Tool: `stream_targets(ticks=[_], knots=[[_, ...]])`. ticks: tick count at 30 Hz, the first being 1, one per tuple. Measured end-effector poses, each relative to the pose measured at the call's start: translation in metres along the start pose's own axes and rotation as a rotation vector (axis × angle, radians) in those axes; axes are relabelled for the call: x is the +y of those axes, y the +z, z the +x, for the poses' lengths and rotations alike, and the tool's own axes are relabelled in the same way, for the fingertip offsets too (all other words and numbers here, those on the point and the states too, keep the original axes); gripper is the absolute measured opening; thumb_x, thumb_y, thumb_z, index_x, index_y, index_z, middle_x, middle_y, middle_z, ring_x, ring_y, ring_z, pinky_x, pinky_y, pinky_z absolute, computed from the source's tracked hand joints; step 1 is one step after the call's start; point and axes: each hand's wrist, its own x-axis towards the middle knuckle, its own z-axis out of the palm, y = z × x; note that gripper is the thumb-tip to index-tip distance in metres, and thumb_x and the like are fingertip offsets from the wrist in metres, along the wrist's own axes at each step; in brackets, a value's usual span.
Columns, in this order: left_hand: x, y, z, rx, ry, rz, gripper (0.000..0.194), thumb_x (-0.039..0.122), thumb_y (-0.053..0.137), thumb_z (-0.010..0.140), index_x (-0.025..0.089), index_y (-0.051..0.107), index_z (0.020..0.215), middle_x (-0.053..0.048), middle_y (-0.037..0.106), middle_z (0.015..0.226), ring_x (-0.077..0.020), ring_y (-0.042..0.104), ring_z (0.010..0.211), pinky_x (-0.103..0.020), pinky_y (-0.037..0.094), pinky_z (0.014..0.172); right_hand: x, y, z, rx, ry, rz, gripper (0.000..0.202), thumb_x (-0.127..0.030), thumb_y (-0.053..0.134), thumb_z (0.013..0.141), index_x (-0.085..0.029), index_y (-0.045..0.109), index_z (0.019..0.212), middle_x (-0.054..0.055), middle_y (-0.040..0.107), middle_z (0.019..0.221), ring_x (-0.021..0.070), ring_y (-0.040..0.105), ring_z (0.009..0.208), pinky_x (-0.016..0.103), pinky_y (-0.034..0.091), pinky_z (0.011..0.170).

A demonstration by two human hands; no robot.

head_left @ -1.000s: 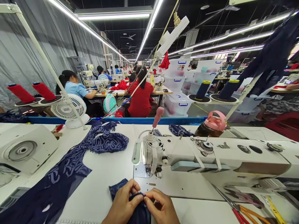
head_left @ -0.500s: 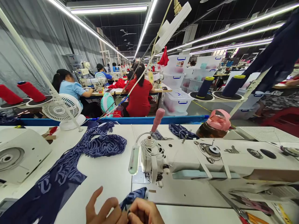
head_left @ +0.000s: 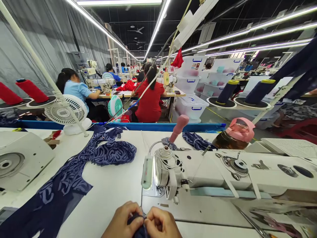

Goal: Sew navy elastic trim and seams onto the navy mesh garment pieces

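Garment sewing workshop | a sewing machine (head_left: 213, 168) and navy patterned fabric (head_left: 114, 152) on a white desk (head_left: 104, 185) | red thread spools (head_left: 32, 91) and navy thread spools (head_left: 259, 92) on stands | people (head_left: 150, 99) seated at rows of machines beyond | stacked clear plastic bins (head_left: 190, 104) | strip lights (head_left: 158, 26) overhead

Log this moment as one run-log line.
left hand: pinching navy fabric; right hand: pinching same fabric; sewing machine: ahead; patterned cloth: on table, left
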Motion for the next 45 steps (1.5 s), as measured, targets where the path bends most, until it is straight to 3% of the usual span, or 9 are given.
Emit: stream_targets(ticks=[5, 8, 14, 17, 20, 29, 35, 40, 45], knots=[[0.014, 0.016, 0.047, 0.070, 0.099, 0.142, 0.010, 0.018, 0.050, 0.087, 0.014, 0.059, 0.088, -0.006, 0.061, 0.094, -0.0182, 0.056, 0.092, -0.027, 0.039, 0.084, 0.027, -0.032, 0.010, 0.273, -0.295, -0.497, 0.031, -0.032, 0.038, 0.101, -0.019, 0.061, 0.086, -0.002, 0.056, 0.066, 0.0182, 0.053, 0.051, 0.027, 0.032, 0.049], [0.017, 0.022, 0.065, 0.087, 0.128, 0.179, 0.011, 0.017, 0.050, 0.088, 0.014, 0.059, 0.093, -0.007, 0.060, 0.100, -0.0212, 0.055, 0.096, -0.031, 0.039, 0.089, 0.034, -0.052, 0.002, 0.398, -0.465, -0.771, 0.036, -0.032, 0.032, 0.114, -0.020, 0.065, 0.103, 0.002, 0.062, 0.079, 0.0227, 0.060, 0.063, 0.032, 0.038, 0.056], [0.018, 0.022, 0.075, 0.070, 0.126, 0.243, 0.019, 0.018, 0.049, 0.090, 0.013, 0.063, 0.101, -0.013, 0.060, 0.117, -0.0279, 0.053, 0.117, -0.038, 0.037, 0.105, 0.029, -0.062, -0.001, 0.370, -0.736, -0.985, 0.036, -0.022, 0.027, 0.119, -0.008, 0.061, 0.120, 0.014, 0.061, 0.102, 0.0309, 0.061, 0.085, 0.041, 0.048, 0.073], [0.021, 0.020, 0.075, 0.063, 0.103, 0.264, 0.023, 0.017, 0.047, 0.091, 0.011, 0.063, 0.107, -0.015, 0.060, 0.122, -0.0294, 0.052, 0.121, -0.040, 0.037, 0.108, 0.032, -0.057, 0.003, 0.335, -0.713, -1.011, 0.041, -0.025, 0.024, 0.119, -0.007, 0.060, 0.123, 0.016, 0.061, 0.105, 0.0329, 0.061, 0.087, 0.044, 0.050, 0.072], [0.024, 0.018, 0.073, 0.078, 0.062, 0.274, 0.021, 0.019, 0.048, 0.089, 0.011, 0.064, 0.100, -0.015, 0.062, 0.117, -0.0302, 0.055, 0.117, -0.042, 0.040, 0.105, 0.035, -0.053, 0.004, 0.270, -0.654, -1.054, 0.044, -0.024, 0.019, 0.119, -0.006, 0.058, 0.127, 0.016, 0.059, 0.113, 0.0340, 0.060, 0.093, 0.047, 0.050, 0.075], [0.020, 0.021, 0.072, 0.176, 0.044, 0.247, 0.019, 0.026, 0.046, 0.087, 0.015, 0.061, 0.082, -0.012, 0.063, 0.114, -0.0268, 0.057, 0.116, -0.038, 0.041, 0.105, 0.038, -0.056, -0.001, 0.252, -0.645, -1.063, 0.035, -0.021, 0.030, 0.116, -0.007, 0.055, 0.135, 0.015, 0.060, 0.112, 0.0341, 0.059, 0.090, 0.047, 0.051, 0.074], [0.011, 0.019, 0.069, 0.155, 0.174, 0.205, 0.026, 0.034, 0.042, 0.090, 0.018, 0.062, 0.084, -0.010, 0.062, 0.084, -0.0262, 0.056, 0.116, -0.038, 0.037, 0.110, 0.049, -0.055, -0.008, 0.174, -0.611, -1.107, 0.034, -0.022, 0.029, 0.116, -0.010, 0.057, 0.133, 0.014, 0.058, 0.117, 0.0341, 0.059, 0.094, 0.049, 0.052, 0.076], [0.009, 0.018, 0.069, 0.151, 0.163, 0.216, 0.024, 0.034, 0.045, 0.088, 0.018, 0.064, 0.088, -0.009, 0.063, 0.086, -0.0232, 0.061, 0.095, -0.037, 0.040, 0.106, 0.041, -0.055, -0.006, 0.215, -0.630, -1.059, 0.033, -0.022, 0.032, 0.116, -0.009, 0.058, 0.131, 0.016, 0.059, 0.111, 0.0339, 0.059, 0.092, 0.048, 0.052, 0.075], [0.012, 0.016, 0.073, 0.194, 0.152, 0.232, 0.027, 0.034, 0.044, 0.086, 0.017, 0.064, 0.083, -0.012, 0.063, 0.099, -0.0257, 0.057, 0.105, -0.035, 0.045, 0.098, 0.031, -0.059, -0.003, 0.220, -0.631, -0.999, 0.030, -0.016, 0.039, 0.109, -0.009, 0.056, 0.133, 0.016, 0.058, 0.110, 0.0348, 0.057, 0.091, 0.049, 0.053, 0.075]])
